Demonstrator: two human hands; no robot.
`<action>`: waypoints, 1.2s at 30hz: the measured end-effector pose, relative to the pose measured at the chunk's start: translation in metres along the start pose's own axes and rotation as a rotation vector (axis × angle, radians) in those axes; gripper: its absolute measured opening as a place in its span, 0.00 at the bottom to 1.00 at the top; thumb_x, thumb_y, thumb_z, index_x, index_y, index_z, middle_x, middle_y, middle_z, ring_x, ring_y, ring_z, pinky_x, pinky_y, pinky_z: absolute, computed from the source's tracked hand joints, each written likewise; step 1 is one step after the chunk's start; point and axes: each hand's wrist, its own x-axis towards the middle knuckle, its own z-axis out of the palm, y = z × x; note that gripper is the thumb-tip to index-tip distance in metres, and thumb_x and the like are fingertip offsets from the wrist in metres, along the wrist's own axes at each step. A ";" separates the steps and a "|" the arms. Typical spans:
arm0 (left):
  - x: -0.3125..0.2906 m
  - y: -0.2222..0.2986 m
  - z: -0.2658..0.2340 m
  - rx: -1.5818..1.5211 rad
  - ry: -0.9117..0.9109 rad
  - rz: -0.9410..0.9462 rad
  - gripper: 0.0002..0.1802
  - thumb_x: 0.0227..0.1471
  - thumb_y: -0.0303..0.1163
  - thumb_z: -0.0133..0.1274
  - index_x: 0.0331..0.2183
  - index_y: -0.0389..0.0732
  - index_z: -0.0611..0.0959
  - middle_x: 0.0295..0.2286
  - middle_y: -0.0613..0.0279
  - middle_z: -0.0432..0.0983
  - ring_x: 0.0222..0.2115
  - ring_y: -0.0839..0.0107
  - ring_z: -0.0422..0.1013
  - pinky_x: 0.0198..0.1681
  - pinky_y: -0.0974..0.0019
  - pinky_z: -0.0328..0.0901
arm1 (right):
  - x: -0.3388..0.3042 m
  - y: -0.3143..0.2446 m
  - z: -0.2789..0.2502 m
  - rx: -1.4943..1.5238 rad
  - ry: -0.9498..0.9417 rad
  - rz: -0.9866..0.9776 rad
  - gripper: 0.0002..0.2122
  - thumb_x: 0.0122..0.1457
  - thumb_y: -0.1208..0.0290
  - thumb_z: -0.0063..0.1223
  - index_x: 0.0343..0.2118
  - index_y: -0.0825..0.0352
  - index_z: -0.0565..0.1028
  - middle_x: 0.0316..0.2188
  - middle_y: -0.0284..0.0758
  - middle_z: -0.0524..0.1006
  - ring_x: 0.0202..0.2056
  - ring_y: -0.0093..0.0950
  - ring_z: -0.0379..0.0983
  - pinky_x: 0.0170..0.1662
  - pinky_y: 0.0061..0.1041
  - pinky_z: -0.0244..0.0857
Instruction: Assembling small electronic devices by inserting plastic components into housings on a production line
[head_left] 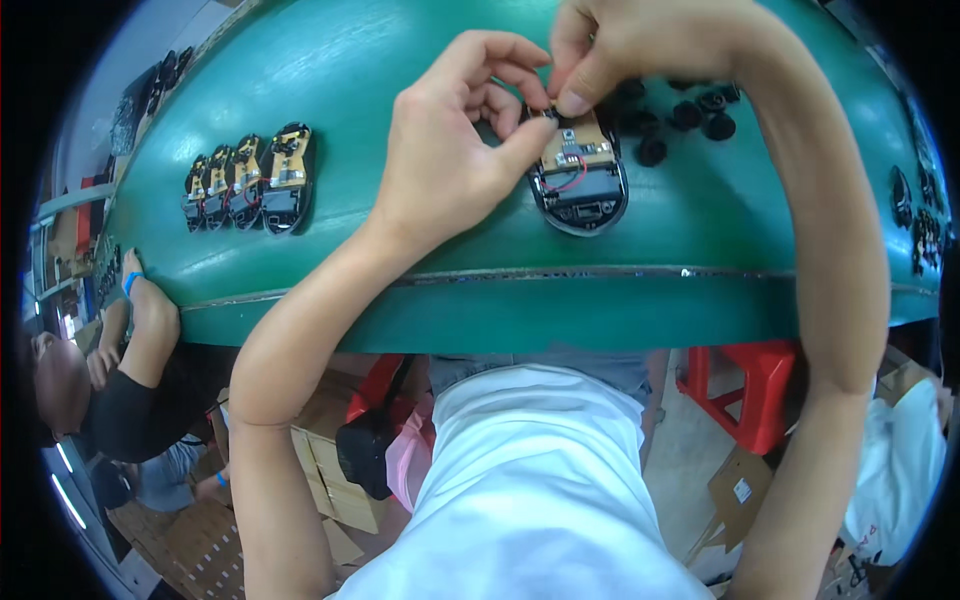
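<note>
Green and smooth, the bench (350,150) spreads across the scene, with a row of four opened devices (245,180) to the left and loose round black knobs (718,126) to the right. Between them lies an opened oval device (598,184), its inside facing up, showing a tan circuit board (594,150) and a thin red wire (570,187). It looks light and stiff, its dark shell probably hard plastic and a little slippery; the board and wire would be the fragile parts, so the shell's side rims seem the best hold. At its far end, the left hand (455,150) has thumb and forefinger clamped on a small dark part (547,113), its other fingers loosely curled. The right hand (615,50) bends over from the far right, thumb and forefinger nearly together just beside that part; whether they grip anything cannot be told.
</note>
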 end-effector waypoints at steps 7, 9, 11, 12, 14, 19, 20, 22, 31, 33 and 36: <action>-0.001 0.001 0.004 -0.012 0.045 0.007 0.20 0.49 0.17 0.63 0.45 0.32 0.76 0.31 0.63 0.78 0.25 0.87 0.65 0.31 0.80 0.63 | -0.006 -0.021 0.015 -0.190 0.125 0.157 0.10 0.47 0.67 0.67 0.31 0.67 0.85 0.23 0.35 0.81 0.24 0.30 0.75 0.31 0.28 0.66; -0.003 -0.001 0.001 0.025 0.052 0.037 0.19 0.49 0.18 0.63 0.44 0.32 0.77 0.31 0.64 0.78 0.25 0.87 0.65 0.30 0.81 0.62 | 0.001 0.016 0.036 -0.159 0.343 -0.280 0.08 0.44 0.74 0.66 0.26 0.73 0.82 0.18 0.41 0.78 0.19 0.31 0.74 0.24 0.32 0.66; -0.004 -0.001 -0.002 0.028 0.097 0.052 0.19 0.49 0.18 0.63 0.43 0.32 0.77 0.29 0.65 0.78 0.24 0.88 0.65 0.29 0.81 0.62 | -0.007 0.018 0.058 -0.338 0.692 -0.496 0.08 0.44 0.75 0.66 0.26 0.74 0.82 0.19 0.45 0.77 0.19 0.33 0.74 0.25 0.31 0.66; -0.005 -0.001 -0.004 0.025 0.074 0.051 0.18 0.49 0.19 0.63 0.43 0.33 0.77 0.29 0.65 0.79 0.23 0.87 0.65 0.28 0.81 0.61 | -0.011 0.012 0.061 -0.354 0.676 -0.521 0.08 0.44 0.75 0.66 0.26 0.74 0.82 0.19 0.45 0.77 0.19 0.33 0.74 0.25 0.31 0.66; -0.003 -0.002 -0.004 0.026 0.070 0.083 0.17 0.48 0.19 0.63 0.42 0.34 0.78 0.27 0.64 0.80 0.22 0.87 0.66 0.25 0.79 0.61 | -0.015 0.006 0.061 -0.153 0.611 -0.317 0.08 0.44 0.75 0.66 0.26 0.74 0.82 0.20 0.41 0.80 0.21 0.28 0.75 0.26 0.28 0.66; -0.001 0.000 -0.002 0.027 0.085 0.126 0.17 0.47 0.21 0.63 0.41 0.34 0.78 0.27 0.66 0.79 0.22 0.87 0.66 0.24 0.78 0.61 | 0.004 0.021 0.018 0.102 0.167 -0.183 0.09 0.47 0.71 0.66 0.29 0.71 0.85 0.20 0.36 0.81 0.22 0.23 0.74 0.27 0.25 0.67; -0.002 0.000 -0.003 0.023 0.076 0.118 0.17 0.47 0.20 0.62 0.41 0.34 0.78 0.28 0.66 0.78 0.21 0.86 0.67 0.24 0.77 0.61 | 0.005 0.023 0.022 0.168 0.180 -0.169 0.09 0.47 0.71 0.66 0.29 0.71 0.85 0.20 0.36 0.81 0.22 0.22 0.74 0.27 0.25 0.67; -0.007 0.006 -0.008 0.015 0.056 0.078 0.18 0.46 0.20 0.61 0.42 0.35 0.79 0.31 0.65 0.78 0.23 0.82 0.69 0.27 0.76 0.65 | 0.002 0.024 0.041 0.247 0.310 -0.224 0.10 0.49 0.70 0.66 0.32 0.72 0.85 0.19 0.34 0.79 0.21 0.22 0.71 0.27 0.26 0.66; -0.057 0.038 -0.102 0.691 0.391 0.265 0.11 0.47 0.17 0.57 0.36 0.34 0.82 0.37 0.53 0.80 0.41 0.61 0.76 0.47 0.62 0.69 | -0.049 0.057 0.061 0.196 0.762 -0.103 0.14 0.50 0.73 0.67 0.42 0.66 0.82 0.25 0.33 0.77 0.21 0.20 0.66 0.26 0.22 0.62; -0.076 0.024 -0.118 0.702 0.422 0.244 0.11 0.46 0.16 0.57 0.36 0.34 0.82 0.38 0.53 0.80 0.42 0.58 0.76 0.49 0.60 0.68 | -0.047 0.047 0.060 0.101 0.719 -0.135 0.16 0.50 0.72 0.67 0.43 0.65 0.81 0.28 0.34 0.78 0.22 0.25 0.70 0.28 0.26 0.66; -0.095 0.016 -0.126 0.849 0.338 0.202 0.12 0.46 0.17 0.58 0.37 0.34 0.82 0.41 0.52 0.79 0.45 0.53 0.74 0.52 0.56 0.67 | -0.038 0.045 0.057 -0.010 0.629 -0.148 0.12 0.51 0.72 0.66 0.39 0.65 0.81 0.30 0.36 0.80 0.26 0.35 0.75 0.35 0.34 0.71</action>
